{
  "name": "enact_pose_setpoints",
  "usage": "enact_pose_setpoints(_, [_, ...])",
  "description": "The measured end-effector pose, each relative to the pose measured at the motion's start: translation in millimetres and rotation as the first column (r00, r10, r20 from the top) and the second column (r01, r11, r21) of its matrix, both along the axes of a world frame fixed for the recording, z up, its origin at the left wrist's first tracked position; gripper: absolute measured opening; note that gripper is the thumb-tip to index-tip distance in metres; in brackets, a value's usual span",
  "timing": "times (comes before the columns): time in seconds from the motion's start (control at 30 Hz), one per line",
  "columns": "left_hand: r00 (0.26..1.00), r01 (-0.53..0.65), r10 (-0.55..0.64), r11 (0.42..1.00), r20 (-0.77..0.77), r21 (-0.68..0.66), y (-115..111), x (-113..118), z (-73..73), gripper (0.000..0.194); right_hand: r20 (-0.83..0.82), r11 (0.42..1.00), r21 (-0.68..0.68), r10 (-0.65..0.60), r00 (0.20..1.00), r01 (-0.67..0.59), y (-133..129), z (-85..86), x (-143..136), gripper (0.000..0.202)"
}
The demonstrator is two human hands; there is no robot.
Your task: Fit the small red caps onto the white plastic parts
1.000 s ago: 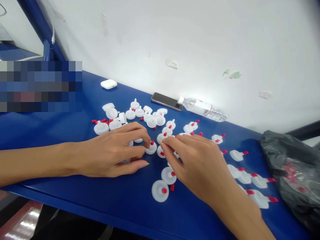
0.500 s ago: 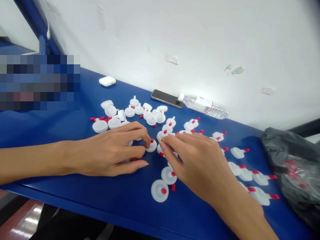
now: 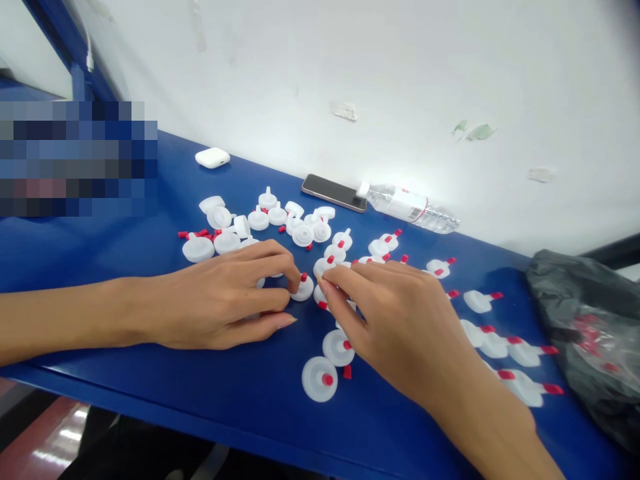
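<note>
On the blue table lie several white plastic spout caps, many with small red tips. My left hand point(image 3: 225, 297) rests with its fingers apart, its index and middle fingertips against the left side of one white spout cap point(image 3: 303, 291) with a red tip. Just right of it is my right hand point(image 3: 395, 307), its thumb and index finger pinched together over the neighbouring caps; anything between the fingertips is hidden. Below the hands lie two red-tipped caps, a nearer one point(image 3: 319, 390) and one behind it point(image 3: 337, 347), with a loose red tip point(image 3: 347, 372) beside them.
Untipped white caps point(image 3: 199, 247) and loose red tips point(image 3: 202, 233) cluster at the back left. Red-tipped caps point(image 3: 525, 351) spread at right, beside a dark plastic bag point(image 3: 565, 293). Along the wall lie a phone point(image 3: 334, 193), a plastic bottle point(image 3: 407, 205) and a white earbud case point(image 3: 213, 158).
The view has shifted slightly, so the table items appear a little higher. Both hands keep nearly the same pose and place among the caps.
</note>
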State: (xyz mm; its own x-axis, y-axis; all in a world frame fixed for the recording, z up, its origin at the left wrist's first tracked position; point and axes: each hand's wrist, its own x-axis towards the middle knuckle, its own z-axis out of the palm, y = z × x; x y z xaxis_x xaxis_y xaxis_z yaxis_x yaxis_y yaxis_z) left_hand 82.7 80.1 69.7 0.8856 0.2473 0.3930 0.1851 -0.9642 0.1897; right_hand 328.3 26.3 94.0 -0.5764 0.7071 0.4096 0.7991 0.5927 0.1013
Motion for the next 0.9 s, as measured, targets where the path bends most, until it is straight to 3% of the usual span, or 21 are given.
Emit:
enact_pose_setpoints(0.77, [1.0,-0.016,0.016,0.999,-0.007,0.038,0.8,2.6,-0.5,0.013,0.006,1.0,-0.004,0.007,1.0,-0.007,-2.8,1.4,0.5,0.015])
enact_pose_setpoints(0.9, [0.997,0.031,-0.035,0.998,0.073,0.054,-3.2,0.6,3.9,0.009,-0.002,1.0,-0.014,-0.005,1.0,0.005,-2.3,1.2,1.0,0.017])
